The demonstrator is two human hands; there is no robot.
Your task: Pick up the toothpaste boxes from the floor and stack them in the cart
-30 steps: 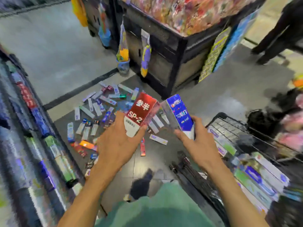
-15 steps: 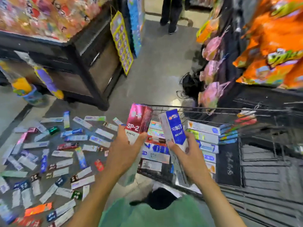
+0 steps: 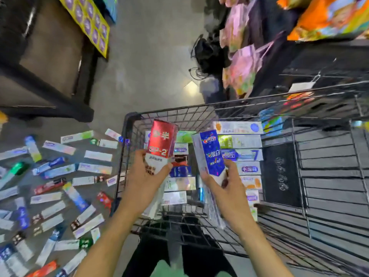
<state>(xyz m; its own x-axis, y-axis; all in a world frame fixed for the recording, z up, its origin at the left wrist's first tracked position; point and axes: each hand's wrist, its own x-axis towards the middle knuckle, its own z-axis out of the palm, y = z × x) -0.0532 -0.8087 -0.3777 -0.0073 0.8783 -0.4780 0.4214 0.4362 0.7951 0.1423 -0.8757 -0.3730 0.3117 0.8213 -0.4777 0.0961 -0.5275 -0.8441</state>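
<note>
My left hand (image 3: 144, 182) grips a red and white toothpaste box (image 3: 161, 143) by its lower end, held upright over the black wire cart (image 3: 127, 124). My right hand (image 3: 229, 188) grips a blue and white toothpaste box (image 3: 209, 152), also over the cart. Inside the cart, stacked toothpaste boxes (image 3: 239, 141) lie in rows on the basket floor. Several more toothpaste boxes (image 3: 60, 182) lie scattered on the grey floor to the left of the cart.
A dark display stand (image 3: 46, 62) with a yellow hanging strip (image 3: 87, 23) stands at the upper left. Shelves with orange and pink bags (image 3: 245, 62) run along the upper right. A black bag with cables (image 3: 205, 54) lies on the floor beyond the cart.
The view has swung right from the floor pile to the cart. Both hands carried their boxes along and now hold them above the basket.
</note>
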